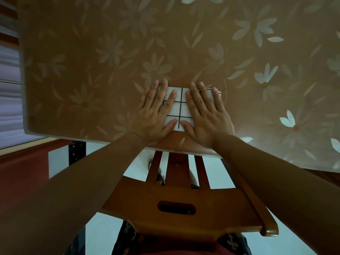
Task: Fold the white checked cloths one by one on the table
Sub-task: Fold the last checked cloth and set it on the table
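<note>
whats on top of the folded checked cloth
Both hands lie flat on the folded checked cloth: the left hand on its left side, the right hand on its right. Only a middle strip with black lines shows; the parts beneath the palms are hidden.

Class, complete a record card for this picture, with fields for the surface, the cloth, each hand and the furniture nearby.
Surface: table with a brown flowered covering
Cloth: white checked cloth, folded into a small rectangle, near the table's front edge
Left hand: flat, fingers straight, pressing the cloth's left side
Right hand: flat, fingers straight, pressing the cloth's right side
Furniture: wooden chair at the table's near edge
</note>
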Available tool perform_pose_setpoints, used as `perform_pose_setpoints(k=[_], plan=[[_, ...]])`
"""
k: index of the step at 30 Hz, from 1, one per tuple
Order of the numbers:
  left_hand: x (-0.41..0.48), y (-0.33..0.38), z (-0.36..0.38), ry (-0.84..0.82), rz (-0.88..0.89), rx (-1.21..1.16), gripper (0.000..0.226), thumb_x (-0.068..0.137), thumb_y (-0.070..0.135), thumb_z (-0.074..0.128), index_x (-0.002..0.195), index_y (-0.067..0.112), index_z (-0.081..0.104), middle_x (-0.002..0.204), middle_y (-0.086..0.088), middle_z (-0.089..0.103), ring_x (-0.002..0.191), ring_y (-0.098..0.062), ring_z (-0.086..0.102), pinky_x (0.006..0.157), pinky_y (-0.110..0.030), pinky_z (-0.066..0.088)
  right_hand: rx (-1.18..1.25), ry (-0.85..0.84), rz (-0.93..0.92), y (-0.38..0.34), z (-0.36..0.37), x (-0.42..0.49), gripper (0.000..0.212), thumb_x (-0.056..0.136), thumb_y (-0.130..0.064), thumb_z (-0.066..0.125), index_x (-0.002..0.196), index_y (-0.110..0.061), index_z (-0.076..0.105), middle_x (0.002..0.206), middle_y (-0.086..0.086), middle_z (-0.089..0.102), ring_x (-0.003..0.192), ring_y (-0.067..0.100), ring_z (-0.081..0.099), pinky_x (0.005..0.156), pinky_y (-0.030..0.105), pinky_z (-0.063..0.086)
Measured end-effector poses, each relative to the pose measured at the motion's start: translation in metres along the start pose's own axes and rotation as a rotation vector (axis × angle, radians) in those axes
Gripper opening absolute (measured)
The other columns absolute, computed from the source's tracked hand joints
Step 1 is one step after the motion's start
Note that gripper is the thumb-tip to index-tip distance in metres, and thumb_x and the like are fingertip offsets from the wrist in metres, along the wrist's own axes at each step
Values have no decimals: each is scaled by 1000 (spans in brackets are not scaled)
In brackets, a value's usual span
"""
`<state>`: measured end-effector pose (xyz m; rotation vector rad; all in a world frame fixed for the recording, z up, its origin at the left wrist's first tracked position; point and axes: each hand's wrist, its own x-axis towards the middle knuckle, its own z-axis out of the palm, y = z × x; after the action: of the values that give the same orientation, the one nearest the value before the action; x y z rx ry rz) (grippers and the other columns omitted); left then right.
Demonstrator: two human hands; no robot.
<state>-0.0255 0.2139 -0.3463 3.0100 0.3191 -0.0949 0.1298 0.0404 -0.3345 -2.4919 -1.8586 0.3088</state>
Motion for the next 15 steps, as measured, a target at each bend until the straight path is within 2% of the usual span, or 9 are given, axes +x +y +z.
perform_pose_setpoints(k=[4, 7, 11, 15], plan=[[-3, 3, -4, 16, -39, 23, 80, 102, 59, 38, 160, 5, 26, 166, -25, 20, 155, -40, 17, 123, -57, 20, -9, -22, 29, 0, -1, -2, 87, 103, -65, 25, 162, -3, 9, 170, 19, 4, 158, 36, 2, 126, 56, 9], [-7, 7, -11, -82, -166, 25, 87, 101, 67, 25, 162, 5, 13, 170, -18, 9, 158, -30, 8, 125, -59, 12, -24, -54, 104, -3, -1, -4, 91, 101, -69, 22, 162, -4, 5, 170, 20, 1, 158, 36, -1, 126, 56, 9], [-13, 7, -20, -216, -213, 42, 92, 98, 71, 13, 163, 8, -1, 172, -12, -5, 159, -25, -4, 125, -58, 4, -34, -128, 159, -2, -7, -10, 93, 98, -74, 12, 163, -8, -1, 170, 19, -6, 158, 33, -7, 126, 57, 5], [-24, -2, -33, -309, -209, 53, 90, 98, 70, 15, 163, 9, 0, 172, -10, -5, 159, -25, -3, 126, -55, 10, -46, -221, 174, 8, -15, -24, 93, 96, -76, 9, 162, -13, -8, 170, 15, -12, 158, 31, -12, 126, 58, 1]])
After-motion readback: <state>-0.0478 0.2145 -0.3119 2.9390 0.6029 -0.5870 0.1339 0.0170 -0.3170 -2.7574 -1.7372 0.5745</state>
